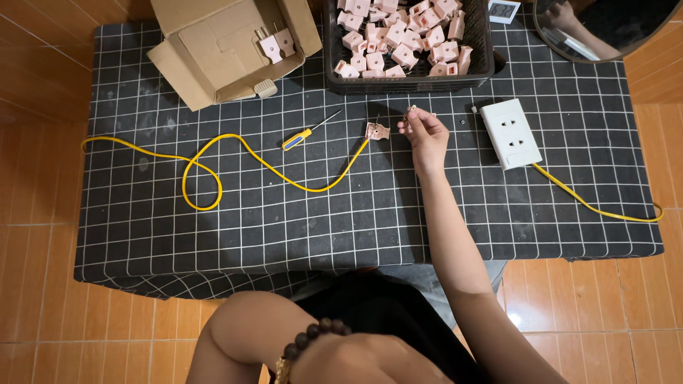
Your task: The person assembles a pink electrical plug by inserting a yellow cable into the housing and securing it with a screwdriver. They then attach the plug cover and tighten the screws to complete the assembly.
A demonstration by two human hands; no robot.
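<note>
Black checked cloth (213, 235) keeps our parts visible. Our right hand (425, 134) pinches a small piece (411, 110) beside the plug (376, 131); our left hand (370, 359) rests loosely closed, empty.

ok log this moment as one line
right hand: pinching small part | left hand: resting in lap | plug on yellow cable | screwdriver lying on mat

Right hand (425, 132) pinches small part beside pink plug (377, 131) on yellow cable (249, 153).
</note>
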